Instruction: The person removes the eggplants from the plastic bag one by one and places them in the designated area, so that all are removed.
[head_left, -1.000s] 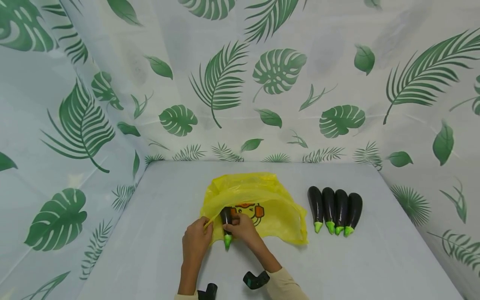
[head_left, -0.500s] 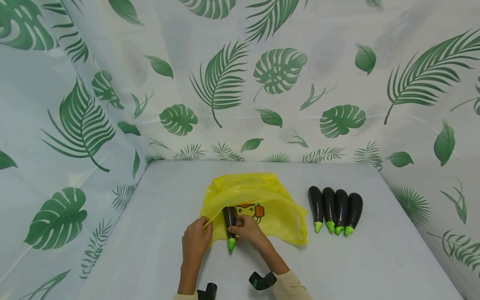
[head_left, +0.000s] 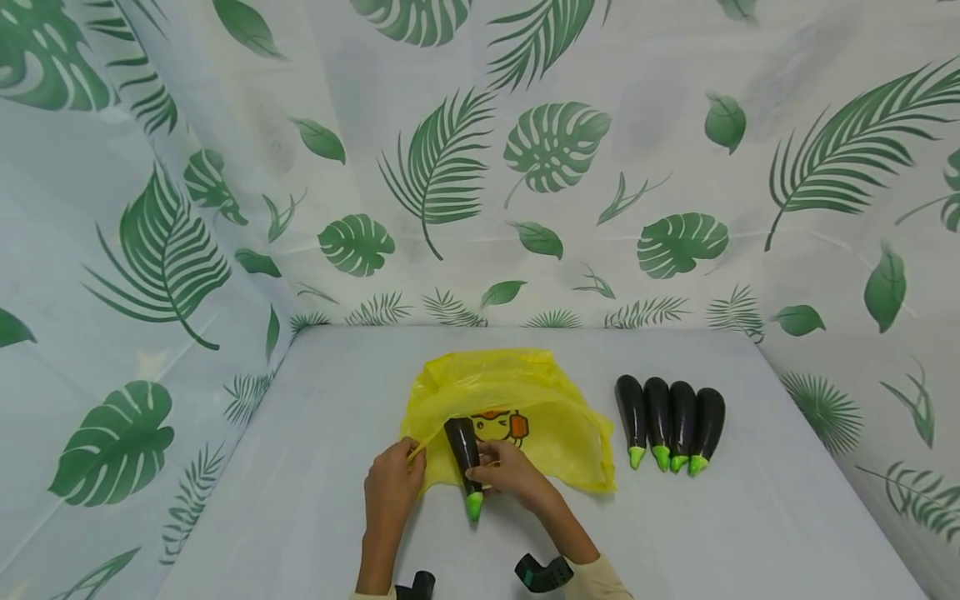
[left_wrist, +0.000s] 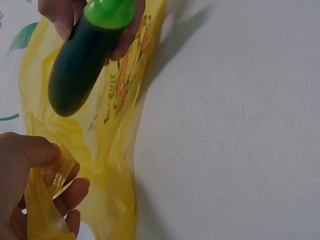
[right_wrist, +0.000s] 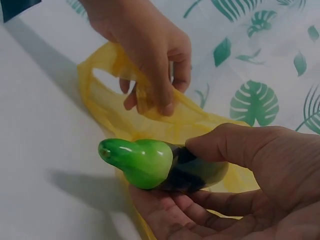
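Note:
My right hand (head_left: 513, 475) grips a dark purple eggplant (head_left: 463, 446) near its bright green cap, thumb on one side and fingers on the other, as the right wrist view shows. The eggplant tilts, its cap toward me and its dark end at the mouth of a yellow plastic bag (head_left: 577, 454). With thumb and fingers my left hand (head_left: 393, 479) pinches the bag's left edge; the gathered plastic (left_wrist: 47, 200) shows between them in the left wrist view. A cartoon print (head_left: 498, 427) in orange and black is on the bag.
Several more eggplants (head_left: 670, 421) lie side by side to the right of the bag, green caps toward me. The white table (head_left: 337, 392) meets a leaf-patterned cloth backdrop (head_left: 555, 250) behind and at the sides. Black wrist-worn devices (head_left: 543, 573) sit near both sleeves.
My right hand has moved right and toward me with the eggplant, whose cap end has swung to the right. The left hand stays on the bag's edge.

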